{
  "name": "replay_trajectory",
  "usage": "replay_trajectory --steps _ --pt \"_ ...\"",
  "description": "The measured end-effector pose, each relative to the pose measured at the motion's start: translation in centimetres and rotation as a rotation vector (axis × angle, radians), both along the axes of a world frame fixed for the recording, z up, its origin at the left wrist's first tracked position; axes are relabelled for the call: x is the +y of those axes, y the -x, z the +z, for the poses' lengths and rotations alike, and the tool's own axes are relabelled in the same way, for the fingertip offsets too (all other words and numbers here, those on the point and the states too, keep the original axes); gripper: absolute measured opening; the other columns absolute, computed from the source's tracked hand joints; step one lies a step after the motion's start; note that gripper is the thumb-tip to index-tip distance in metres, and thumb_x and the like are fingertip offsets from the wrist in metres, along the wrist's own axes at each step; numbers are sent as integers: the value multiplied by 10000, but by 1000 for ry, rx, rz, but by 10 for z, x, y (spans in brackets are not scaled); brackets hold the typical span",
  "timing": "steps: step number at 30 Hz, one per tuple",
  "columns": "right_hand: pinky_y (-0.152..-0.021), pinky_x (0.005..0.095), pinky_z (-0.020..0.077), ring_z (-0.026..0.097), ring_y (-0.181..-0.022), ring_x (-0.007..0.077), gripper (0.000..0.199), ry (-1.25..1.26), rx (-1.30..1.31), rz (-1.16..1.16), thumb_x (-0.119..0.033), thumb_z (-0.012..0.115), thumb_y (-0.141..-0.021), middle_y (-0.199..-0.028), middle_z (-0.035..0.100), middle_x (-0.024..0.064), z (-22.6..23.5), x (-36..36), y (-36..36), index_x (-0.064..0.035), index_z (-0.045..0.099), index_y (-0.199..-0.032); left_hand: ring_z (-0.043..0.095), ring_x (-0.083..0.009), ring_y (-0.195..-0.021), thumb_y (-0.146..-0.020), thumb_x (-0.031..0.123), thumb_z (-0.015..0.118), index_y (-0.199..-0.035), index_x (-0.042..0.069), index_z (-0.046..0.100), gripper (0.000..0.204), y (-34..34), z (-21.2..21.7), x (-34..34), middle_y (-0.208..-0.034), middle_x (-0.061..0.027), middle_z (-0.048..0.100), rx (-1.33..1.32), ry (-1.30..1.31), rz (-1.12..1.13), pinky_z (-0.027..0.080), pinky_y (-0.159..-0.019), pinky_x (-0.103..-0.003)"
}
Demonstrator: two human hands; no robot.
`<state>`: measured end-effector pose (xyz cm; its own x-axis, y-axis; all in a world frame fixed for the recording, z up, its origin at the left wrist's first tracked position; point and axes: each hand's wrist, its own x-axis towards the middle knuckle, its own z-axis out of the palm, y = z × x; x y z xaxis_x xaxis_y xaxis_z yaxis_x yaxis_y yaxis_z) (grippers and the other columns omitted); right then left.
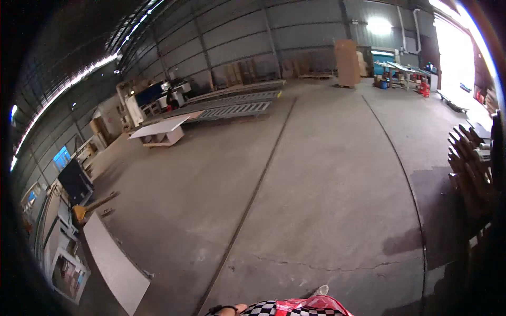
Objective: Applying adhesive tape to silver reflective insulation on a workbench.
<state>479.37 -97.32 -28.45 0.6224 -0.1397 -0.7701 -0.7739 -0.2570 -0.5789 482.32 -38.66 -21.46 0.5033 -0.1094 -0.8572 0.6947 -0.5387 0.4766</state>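
Observation:
At the lower edge, a small strip of bare skin at my left hand or wrist (240, 307) shows beside a dark wristband (220, 308). Its fingers are cut off by the frame, so what they hold, if anything, does not show. My black-and-white checkered clothing (261, 307) and a shiny red-pink piece of material (316, 303) lie next to it. The tip of a light shoe (321, 290) pokes out beyond them on the concrete floor. My right hand is out of the picture.
Long white panels (113, 263) lie at left near a yellow pallet jack (80, 212). Further off are a low panel stack (161, 131), roller conveyors (234, 109), a tall brown stack (347, 63) and a workbench (406, 71). Dark stacked pieces (472, 168) line the right, below a bright doorway.

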Motion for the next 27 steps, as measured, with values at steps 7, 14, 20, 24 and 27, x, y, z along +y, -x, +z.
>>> replay_trajectory --steps 7,14,20,24,27 --pt "-622 401 560 703 -687 235 268 568 -170 295 -230 598 -822 -797 728 88 68 -153 -350 -103 727 -1020 629 -256 -1089 -949 267 558 -1210 88 639 327 -239 37 -27 -1126 -99 692 -139 -216 49 492 -925 -407" --pt "-642 313 569 707 -703 154 276 34 -385 -53 -154 557 -936 -803 714 85 179 -98 -548 -109 670 -1184 625 -265 -1092 -947 281 576 -1211 82 635 336 -480 25 -144 -1141 -112 685 -237 -133 -109 494 -917 -410" --pt "-805 327 556 697 -874 202 366 1 -291 407 -237 621 -907 -934 733 85 -49 -158 -515 -90 649 -1241 621 -272 -1094 -946 293 592 -1212 78 632 345 -664 10 -238 -1154 -123 678 -257 -67 -325 496 -909 -413" --pt "-926 379 505 650 -1098 255 398 494 325 670 -461 602 -842 -1165 704 53 -50 -230 -462 -216 733 -1126 619 -278 -1095 -945 302 602 -1213 74 629 353 -772 7 -256 -1163 -130 674 -272 -58 -359 497 -905 -415" --pt "-829 368 517 659 -982 257 325 234 342 -462 -362 602 -870 -1051 703 78 33 -249 -477 -162 717 -1099 617 -282 -1096 -944 308 610 -1213 72 628 359 -876 3 -288 -1169 -136 671 -404 -21 -442 498 -901 -416"
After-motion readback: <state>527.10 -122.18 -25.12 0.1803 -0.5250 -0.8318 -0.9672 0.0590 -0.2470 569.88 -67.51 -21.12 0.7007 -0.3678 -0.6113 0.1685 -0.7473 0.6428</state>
